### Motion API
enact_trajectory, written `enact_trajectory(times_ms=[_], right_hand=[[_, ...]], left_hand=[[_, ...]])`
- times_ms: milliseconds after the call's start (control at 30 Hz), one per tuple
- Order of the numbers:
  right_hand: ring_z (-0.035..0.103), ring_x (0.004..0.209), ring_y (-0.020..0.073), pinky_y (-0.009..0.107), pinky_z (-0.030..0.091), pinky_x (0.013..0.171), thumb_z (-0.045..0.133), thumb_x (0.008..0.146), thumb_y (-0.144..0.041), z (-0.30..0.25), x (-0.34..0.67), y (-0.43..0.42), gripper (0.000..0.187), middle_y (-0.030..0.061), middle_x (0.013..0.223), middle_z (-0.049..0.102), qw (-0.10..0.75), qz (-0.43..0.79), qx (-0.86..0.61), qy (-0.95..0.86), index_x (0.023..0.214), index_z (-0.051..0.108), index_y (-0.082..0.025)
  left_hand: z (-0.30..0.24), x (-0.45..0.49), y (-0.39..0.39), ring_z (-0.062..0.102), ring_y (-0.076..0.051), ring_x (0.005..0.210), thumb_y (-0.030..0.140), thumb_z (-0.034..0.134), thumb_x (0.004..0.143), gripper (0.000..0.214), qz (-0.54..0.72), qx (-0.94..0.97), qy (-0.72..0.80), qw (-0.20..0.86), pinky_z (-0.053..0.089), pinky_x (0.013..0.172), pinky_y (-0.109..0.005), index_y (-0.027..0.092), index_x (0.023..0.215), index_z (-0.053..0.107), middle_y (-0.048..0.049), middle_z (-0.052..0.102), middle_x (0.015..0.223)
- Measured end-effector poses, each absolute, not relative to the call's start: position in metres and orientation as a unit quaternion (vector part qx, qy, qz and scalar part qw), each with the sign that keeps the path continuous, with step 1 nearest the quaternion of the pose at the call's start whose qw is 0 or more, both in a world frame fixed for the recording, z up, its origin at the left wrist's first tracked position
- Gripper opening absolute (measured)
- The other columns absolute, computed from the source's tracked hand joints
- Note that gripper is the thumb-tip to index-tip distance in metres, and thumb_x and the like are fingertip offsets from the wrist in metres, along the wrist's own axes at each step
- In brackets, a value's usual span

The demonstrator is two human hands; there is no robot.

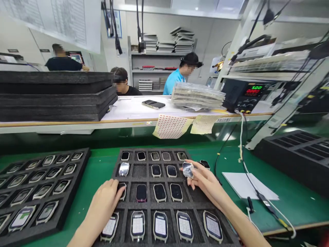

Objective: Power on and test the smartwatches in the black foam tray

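Observation:
My right hand (pixel 203 178) pinches a smartwatch (pixel 188 169) between thumb and fingers over the right column of a black foam tray (pixel 150 204). Its face is bright with glare. At the tray's left side, my left hand (pixel 108 197) curls its thumb and fingers at another smartwatch (pixel 123 192), which is partly hidden in its compartment. Several strapless watches sit in the tray's compartments. Those in the front row, such as one watch (pixel 160 225), show lit white screens; most farther back are dark. One dark watch (pixel 205 164) lies just beyond my right hand.
A second foam tray (pixel 73 195) of watches lies at left. Stacked black foam (pixel 53 96), a phone (pixel 153 104) and a power supply (pixel 244 96) stand on the shelf. White paper (pixel 249 185), cables (pixel 264 199) and a foam block (pixel 295 151) are at right. Several people are beyond.

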State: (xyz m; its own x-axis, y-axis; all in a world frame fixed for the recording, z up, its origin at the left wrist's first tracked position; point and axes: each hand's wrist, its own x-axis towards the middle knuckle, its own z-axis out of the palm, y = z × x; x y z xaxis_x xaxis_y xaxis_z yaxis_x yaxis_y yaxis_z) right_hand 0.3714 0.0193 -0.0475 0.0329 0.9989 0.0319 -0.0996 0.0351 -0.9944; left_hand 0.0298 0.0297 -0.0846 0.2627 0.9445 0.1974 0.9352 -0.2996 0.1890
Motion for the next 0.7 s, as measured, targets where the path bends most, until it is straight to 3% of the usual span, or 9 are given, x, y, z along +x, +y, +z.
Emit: enact_trajectory(times_ms=[167, 333, 500, 600, 667, 700], right_hand=[[0.058, 0.064, 0.0157, 0.026, 0.046, 0.054, 0.067, 0.082, -0.042, -0.052, 0.370, 0.019, 0.048, 0.0026, 0.079, 0.059, 0.555, 0.492, -0.479, -0.470, 0.123, 0.054, -0.021], [0.051, 0.057, 0.0128, 0.021, 0.038, 0.046, 0.071, 0.079, -0.043, -0.056, 0.365, -0.002, 0.049, -0.0013, 0.069, 0.052, 0.551, 0.518, -0.494, -0.428, 0.120, 0.056, -0.021], [0.050, 0.057, 0.0131, 0.023, 0.039, 0.048, 0.069, 0.082, -0.042, -0.055, 0.364, -0.015, 0.047, -0.0014, 0.067, 0.050, 0.539, 0.550, -0.485, -0.414, 0.122, 0.055, -0.023], [0.048, 0.055, 0.0119, 0.023, 0.038, 0.048, 0.068, 0.083, -0.040, -0.048, 0.363, -0.013, 0.043, -0.0002, 0.072, 0.052, 0.540, 0.568, -0.457, -0.421, 0.121, 0.056, -0.024], [0.046, 0.053, 0.0116, 0.023, 0.035, 0.046, 0.068, 0.082, -0.039, -0.040, 0.360, -0.008, 0.042, -0.0002, 0.070, 0.052, 0.529, 0.574, -0.445, -0.440, 0.119, 0.057, -0.023], [0.045, 0.051, 0.0114, 0.023, 0.034, 0.045, 0.068, 0.082, -0.040, -0.035, 0.358, -0.005, 0.042, 0.0005, 0.070, 0.053, 0.520, 0.577, -0.437, -0.454, 0.118, 0.057, -0.022]], left_hand=[[-0.107, 0.033, 0.033, 0.058, -0.029, 0.083, 0.040, 0.036, 0.094, 0.030, 0.200, 0.796, 0.570, 0.045, 0.044, 0.073, -0.040, 0.017, 0.088, 0.056, -0.0093, 0.060, 0.083], [-0.116, 0.024, 0.017, 0.057, -0.029, 0.087, 0.049, 0.042, 0.090, 0.037, 0.269, 0.762, 0.577, 0.124, 0.045, 0.078, -0.042, 0.016, 0.103, 0.054, -0.0096, 0.059, 0.088], [-0.110, 0.019, 0.007, 0.056, -0.023, 0.072, 0.051, 0.048, 0.086, 0.031, 0.296, 0.722, 0.581, 0.230, 0.047, 0.068, -0.034, 0.022, 0.084, 0.056, -0.0028, 0.055, 0.074], [-0.090, 0.021, 0.012, 0.058, -0.022, 0.084, 0.046, 0.054, 0.085, 0.024, 0.367, 0.694, 0.527, 0.326, 0.047, 0.075, -0.032, 0.021, 0.084, 0.057, -0.0049, 0.060, 0.089], [-0.070, 0.027, 0.022, 0.057, -0.023, 0.101, 0.039, 0.056, 0.086, 0.019, 0.418, 0.653, 0.450, 0.443, 0.044, 0.088, -0.033, 0.021, 0.091, 0.057, -0.0075, 0.061, 0.106], [-0.059, 0.033, 0.027, 0.058, -0.023, 0.101, 0.037, 0.056, 0.087, 0.018, 0.420, 0.633, 0.404, 0.509, 0.044, 0.090, -0.034, 0.020, 0.092, 0.056, -0.0078, 0.063, 0.104]])
